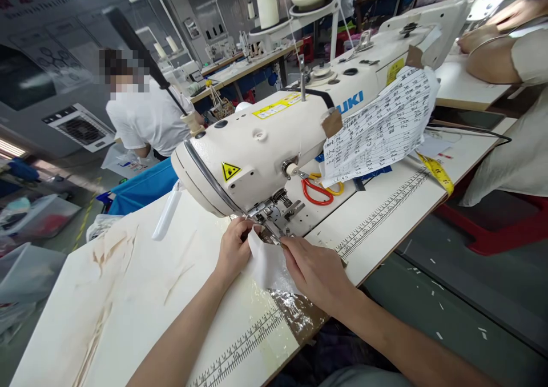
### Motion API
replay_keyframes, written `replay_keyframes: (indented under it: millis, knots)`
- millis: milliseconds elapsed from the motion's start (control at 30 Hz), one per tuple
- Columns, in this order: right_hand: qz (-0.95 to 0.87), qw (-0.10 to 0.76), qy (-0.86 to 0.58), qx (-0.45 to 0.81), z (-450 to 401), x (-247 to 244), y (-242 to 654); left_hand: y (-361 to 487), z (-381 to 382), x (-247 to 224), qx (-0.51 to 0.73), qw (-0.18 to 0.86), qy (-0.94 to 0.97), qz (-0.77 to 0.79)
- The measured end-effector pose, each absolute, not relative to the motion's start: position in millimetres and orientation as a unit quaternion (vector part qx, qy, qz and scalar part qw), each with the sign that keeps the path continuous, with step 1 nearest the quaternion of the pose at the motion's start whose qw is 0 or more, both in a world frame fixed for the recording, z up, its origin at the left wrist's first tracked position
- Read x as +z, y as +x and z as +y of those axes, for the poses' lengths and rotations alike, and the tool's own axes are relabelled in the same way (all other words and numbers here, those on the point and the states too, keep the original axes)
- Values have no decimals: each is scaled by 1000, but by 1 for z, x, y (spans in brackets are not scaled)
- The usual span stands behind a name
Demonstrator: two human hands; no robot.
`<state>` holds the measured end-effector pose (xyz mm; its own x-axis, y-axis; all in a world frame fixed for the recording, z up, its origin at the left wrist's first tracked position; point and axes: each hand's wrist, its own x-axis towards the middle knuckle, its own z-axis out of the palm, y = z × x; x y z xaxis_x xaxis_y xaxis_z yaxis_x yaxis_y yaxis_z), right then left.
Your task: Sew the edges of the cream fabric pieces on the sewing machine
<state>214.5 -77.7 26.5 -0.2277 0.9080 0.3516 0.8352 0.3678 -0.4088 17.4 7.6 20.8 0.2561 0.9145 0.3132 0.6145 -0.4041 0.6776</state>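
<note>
A white sewing machine stands on the white table. Just in front of its needle area, a small piece of white fabric hangs between my hands. My left hand has its fingers closed on the fabric's left edge, close to the presser foot. On the other side, my right hand is closed at the fabric's upper right, its fingertips near a thin metal part by the needle; what exactly they pinch is too small to tell. Red-handled scissors lie behind the needle area on the machine bed.
A handwritten paper sheet is taped to the machine. A yellow tape measure hangs at the table's right edge. Printed rulers run along the front. A white-handled tool lies left. People sit at left and right.
</note>
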Motion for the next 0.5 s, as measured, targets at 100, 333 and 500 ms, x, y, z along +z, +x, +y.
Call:
replay_keyframes:
  millis: [100,333,500]
  knots:
    - [-787,259,-555,77,-77,28,215,17,8,22,345,208,762,507]
    - [-781,230,-570,109,-77,31,213,19,8,28,335,204,776,494]
    - [-792,239,-559,55,-79,33,213,-16,27,2,290,189,790,506]
